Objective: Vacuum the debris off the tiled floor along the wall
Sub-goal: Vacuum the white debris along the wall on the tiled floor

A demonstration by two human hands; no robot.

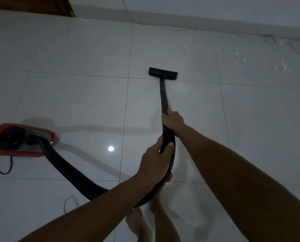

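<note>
right hand (172, 121) clasping black wand (163, 96), left hand (154, 161) gripping ribbed hose (72, 169) for steering; floor nozzle (163, 73) flat on tiles, short of white debris (236, 53) far right beside wall (215, 9).

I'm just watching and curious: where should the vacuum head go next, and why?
Probably push the floor nozzle forward and to the right. The white debris lies scattered beyond it near the wall, and the nozzle sits short of it on bare tile. The right hand grips the wand and the left hand holds the hose, so both can steer it.
</note>
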